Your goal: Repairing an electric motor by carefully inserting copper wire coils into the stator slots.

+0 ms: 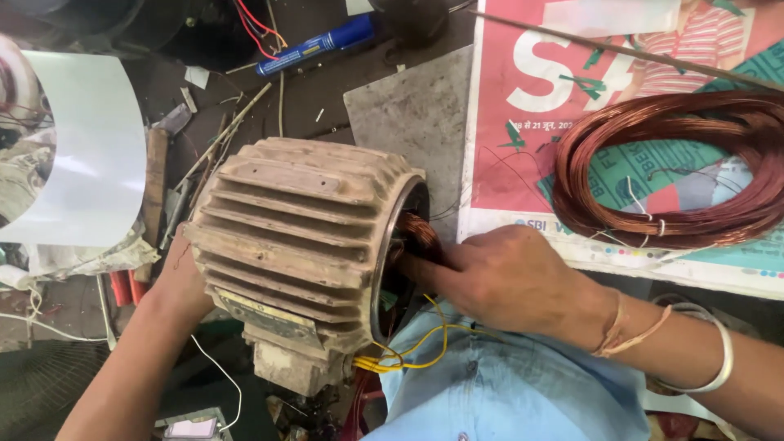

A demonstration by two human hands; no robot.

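A ribbed, tan motor housing [294, 237] lies on its side in front of me, its open end facing right. Copper winding [418, 233] shows inside that opening. My right hand [510, 278] reaches into the open end, fingers pressed on the copper winding. My left hand [175, 282] is pressed against the housing's far left end, mostly hidden behind it. Yellow wires [408, 355] trail out from under the housing over a pale blue cloth [506, 384].
A large coil of copper wire [678, 163] lies on a red and teal printed sheet [523, 122] at the right. A grey board [416, 106], a blue pen-shaped tube [314, 45], a curved white sheet [90, 147] and scattered scraps surround the housing.
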